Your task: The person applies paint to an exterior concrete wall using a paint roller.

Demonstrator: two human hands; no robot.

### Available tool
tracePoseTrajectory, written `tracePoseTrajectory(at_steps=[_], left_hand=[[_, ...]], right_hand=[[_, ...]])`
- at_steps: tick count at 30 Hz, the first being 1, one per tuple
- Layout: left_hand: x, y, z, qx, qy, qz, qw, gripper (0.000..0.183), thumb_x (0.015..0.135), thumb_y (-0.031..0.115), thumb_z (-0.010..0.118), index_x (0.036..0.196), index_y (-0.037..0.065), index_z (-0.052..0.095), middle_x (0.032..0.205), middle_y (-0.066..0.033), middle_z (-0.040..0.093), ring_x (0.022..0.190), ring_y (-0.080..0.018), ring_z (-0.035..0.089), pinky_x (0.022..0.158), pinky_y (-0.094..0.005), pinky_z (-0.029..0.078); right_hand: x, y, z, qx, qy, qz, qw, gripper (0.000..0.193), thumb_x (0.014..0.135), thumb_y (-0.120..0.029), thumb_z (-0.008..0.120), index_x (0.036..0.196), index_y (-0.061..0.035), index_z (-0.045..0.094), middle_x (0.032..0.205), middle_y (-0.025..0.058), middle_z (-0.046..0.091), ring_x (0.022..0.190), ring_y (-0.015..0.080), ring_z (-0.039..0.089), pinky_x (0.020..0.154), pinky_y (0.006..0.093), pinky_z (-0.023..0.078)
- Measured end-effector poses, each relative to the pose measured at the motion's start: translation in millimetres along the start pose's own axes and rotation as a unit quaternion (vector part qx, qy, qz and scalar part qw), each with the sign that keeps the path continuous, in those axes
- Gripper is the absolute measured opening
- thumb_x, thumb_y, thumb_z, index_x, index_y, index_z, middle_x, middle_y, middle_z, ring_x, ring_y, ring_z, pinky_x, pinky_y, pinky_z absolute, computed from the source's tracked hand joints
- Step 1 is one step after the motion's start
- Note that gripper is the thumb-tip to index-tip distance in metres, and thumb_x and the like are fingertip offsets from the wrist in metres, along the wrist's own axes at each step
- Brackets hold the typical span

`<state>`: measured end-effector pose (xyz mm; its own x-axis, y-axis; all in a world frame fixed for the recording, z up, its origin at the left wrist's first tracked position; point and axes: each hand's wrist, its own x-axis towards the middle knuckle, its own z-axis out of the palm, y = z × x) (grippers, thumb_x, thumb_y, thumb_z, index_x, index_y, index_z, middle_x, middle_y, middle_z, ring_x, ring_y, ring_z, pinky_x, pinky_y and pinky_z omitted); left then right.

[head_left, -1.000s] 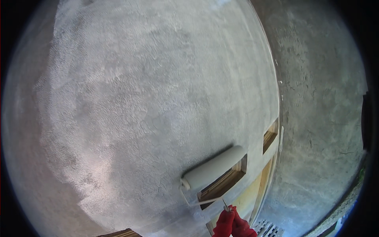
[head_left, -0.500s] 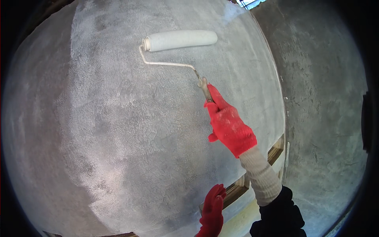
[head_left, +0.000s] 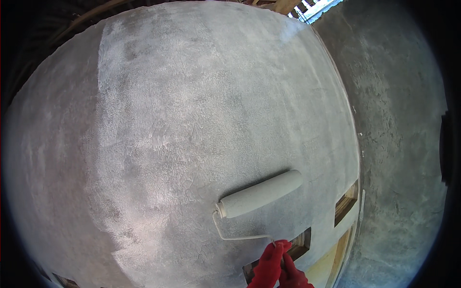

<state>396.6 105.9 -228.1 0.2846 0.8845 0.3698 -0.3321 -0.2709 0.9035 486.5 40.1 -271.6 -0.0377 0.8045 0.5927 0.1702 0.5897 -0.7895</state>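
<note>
A paint roller with a pale, coated sleeve lies slanted near the lower middle of the wall, its right end higher. Its bent wire frame runs down from the sleeve's left end to the grip. My left hand, in a red glove, is closed at the top of that grip. Right beside and slightly below, my right hand, also red-gloved, wraps the handle. The gloves hide nearly all of the handle.
Unpainted grey-brown wall lies left of the whitish coat. Wood-lined recesses sit at lower right. A darker grey wall meets the painted one at a corner on the right. Roof timbers show along the top.
The roller has come down the wall and to the right. My right hand has dropped with it, and my left hand has joined it at the handle. More roof shows at the top.
</note>
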Motion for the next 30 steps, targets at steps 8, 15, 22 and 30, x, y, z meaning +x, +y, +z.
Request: tracePoseTrajectory(at_steps=[8, 15, 22, 30], left_hand=[[7, 34, 20, -0.107, 0.043, -0.006, 0.993, 0.028, 0.096, 0.023, 0.041, 0.108, 0.000, 0.050, 0.110, -0.0130, 0.056, 0.110, -0.0236, 0.053, 0.093, -0.0329, 0.042], [-12, 40, 2, 0.036, 0.125, 0.181, 0.975, 0.035, 0.096, 0.022, 0.039, 0.123, 0.000, 0.045, 0.119, -0.0118, 0.050, 0.106, -0.0202, 0.051, 0.095, -0.0326, 0.039], [-51, 34, -13, 0.047, 0.000, 0.146, 0.988, 0.039, 0.092, 0.013, 0.051, 0.129, 0.004, 0.039, 0.129, -0.0108, 0.041, 0.119, -0.0213, 0.043, 0.096, -0.0319, 0.037], [-92, 65, -37, 0.094, 0.006, 0.177, 0.980, 0.037, 0.091, 0.013, 0.052, 0.125, 0.002, 0.043, 0.128, -0.0125, 0.042, 0.116, -0.0232, 0.045, 0.095, -0.0326, 0.037]], right_hand=[[7, -8, -6, -0.197, 0.107, -0.168, 0.960, 0.056, 0.089, -0.009, 0.050, 0.140, -0.0117, 0.027, 0.114, 0.0160, 0.057, 0.073, 0.0257, 0.063, 0.054, 0.0303, 0.051], [119, -91, -29, -0.248, 0.219, -0.238, 0.913, 0.045, 0.082, -0.007, 0.060, 0.125, -0.0104, 0.049, 0.070, 0.0169, 0.058, 0.058, 0.0344, 0.058, 0.049, 0.0400, 0.045], [304, -239, -75, -0.557, 0.321, -0.527, 0.556, 0.045, 0.093, -0.020, 0.046, 0.133, -0.0040, 0.037, 0.125, 0.0136, 0.046, 0.083, 0.0166, 0.059, 0.063, 0.0262, 0.054], [277, -234, -58, -0.610, 0.329, -0.524, 0.495, 0.045, 0.090, -0.013, 0.049, 0.131, 0.0013, 0.036, 0.120, 0.0174, 0.050, 0.084, 0.0244, 0.063, 0.065, 0.0298, 0.054]])
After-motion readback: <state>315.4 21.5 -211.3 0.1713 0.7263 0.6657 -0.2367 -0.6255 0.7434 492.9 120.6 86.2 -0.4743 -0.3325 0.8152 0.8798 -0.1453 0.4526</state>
